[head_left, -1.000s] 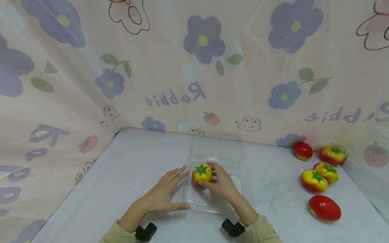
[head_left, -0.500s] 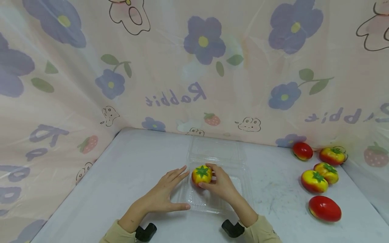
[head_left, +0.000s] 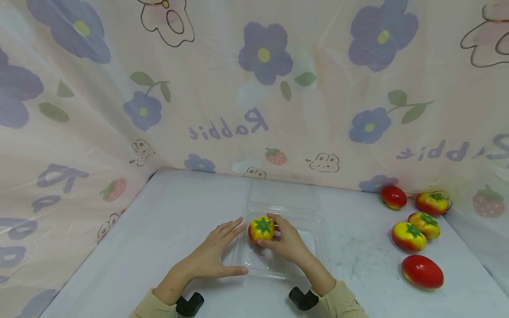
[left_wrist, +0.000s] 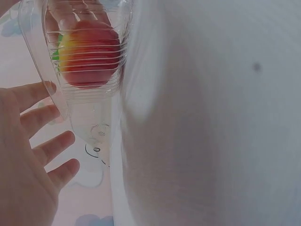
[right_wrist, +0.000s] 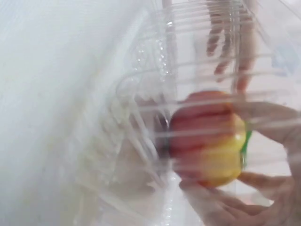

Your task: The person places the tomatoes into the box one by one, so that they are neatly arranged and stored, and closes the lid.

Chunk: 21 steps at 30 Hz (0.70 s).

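Round yellow-and-red fruit with a green star-shaped leaf (head_left: 261, 229) held within a clear box

We see the fruit at the left side of the open, ribbed clear plastic box (head_left: 278, 266) — the right hand (head_left: 289, 240) pinches it between thumb and fingers. Whether it touches the box's base we cannot tell. The left hand (head_left: 210, 257) has its fingers spread beside the box's left edge; we cannot tell if they touch it. The box's clear lid (head_left: 284, 195) lies folded back on the white counter (head_left: 191, 198). Well apart to the right, we count three yellow-and-red fruits with green leaves (head_left: 408, 237) and two glossy, mostly red oval fruits (head_left: 422, 271).
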{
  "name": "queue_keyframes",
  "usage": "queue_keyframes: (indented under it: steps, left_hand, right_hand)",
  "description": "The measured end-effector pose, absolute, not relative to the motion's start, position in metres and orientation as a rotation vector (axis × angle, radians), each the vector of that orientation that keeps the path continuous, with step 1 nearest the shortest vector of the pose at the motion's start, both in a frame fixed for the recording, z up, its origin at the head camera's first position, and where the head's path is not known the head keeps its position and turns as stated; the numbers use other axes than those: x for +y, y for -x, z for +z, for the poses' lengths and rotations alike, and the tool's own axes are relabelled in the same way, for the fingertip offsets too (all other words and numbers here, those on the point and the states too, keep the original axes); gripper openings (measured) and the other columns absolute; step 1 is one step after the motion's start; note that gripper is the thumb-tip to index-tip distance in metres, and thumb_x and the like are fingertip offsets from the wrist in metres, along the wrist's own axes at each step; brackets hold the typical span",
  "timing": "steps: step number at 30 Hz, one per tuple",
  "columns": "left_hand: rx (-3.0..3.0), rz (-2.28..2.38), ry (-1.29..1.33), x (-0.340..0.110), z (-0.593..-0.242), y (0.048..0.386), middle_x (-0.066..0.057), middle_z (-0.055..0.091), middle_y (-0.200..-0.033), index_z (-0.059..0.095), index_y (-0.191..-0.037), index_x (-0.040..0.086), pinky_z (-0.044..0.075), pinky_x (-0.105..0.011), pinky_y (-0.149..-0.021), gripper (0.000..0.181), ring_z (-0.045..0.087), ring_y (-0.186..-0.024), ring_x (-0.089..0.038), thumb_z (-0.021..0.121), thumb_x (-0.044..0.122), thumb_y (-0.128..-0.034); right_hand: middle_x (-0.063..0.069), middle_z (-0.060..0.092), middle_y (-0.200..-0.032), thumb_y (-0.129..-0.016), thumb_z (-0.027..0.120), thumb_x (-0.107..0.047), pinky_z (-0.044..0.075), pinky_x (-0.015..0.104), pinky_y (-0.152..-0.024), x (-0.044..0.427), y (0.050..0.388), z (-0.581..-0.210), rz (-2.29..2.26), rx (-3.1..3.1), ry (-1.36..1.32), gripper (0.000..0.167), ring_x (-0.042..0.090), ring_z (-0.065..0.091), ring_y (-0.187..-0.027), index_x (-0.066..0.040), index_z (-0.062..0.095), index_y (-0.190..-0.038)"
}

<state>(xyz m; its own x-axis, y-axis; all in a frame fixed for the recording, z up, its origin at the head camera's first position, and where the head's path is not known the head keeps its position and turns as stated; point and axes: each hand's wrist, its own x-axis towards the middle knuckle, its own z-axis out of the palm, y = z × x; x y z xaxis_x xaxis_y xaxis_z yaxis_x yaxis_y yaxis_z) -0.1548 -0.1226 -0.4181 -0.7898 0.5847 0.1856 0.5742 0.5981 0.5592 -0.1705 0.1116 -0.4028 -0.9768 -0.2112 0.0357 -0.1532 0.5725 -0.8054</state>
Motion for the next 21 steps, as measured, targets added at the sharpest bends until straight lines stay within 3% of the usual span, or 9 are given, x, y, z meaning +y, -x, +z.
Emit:
queue_keyframes:
  steps: [21]
  left_hand:
    - [2.809,0.960,-1.019,-0.123,-0.419,0.155,-0.003,0.022,-0.160,0.031,-0.151,0.020,0.025,-0.067,-0.108,0.096,0.024,-0.142,-0.037,0.068,0.065,-0.0745]
  right_hand:
    - [0.026,0.051,-0.135,-0.079,0.079,-0.019,0.052,0.047,-0.091,0.135,0.163,-0.394,-1.457,2.773,0.301,0.070,0.042,0.056,-0.116,-0.002,0.046,-0.138]
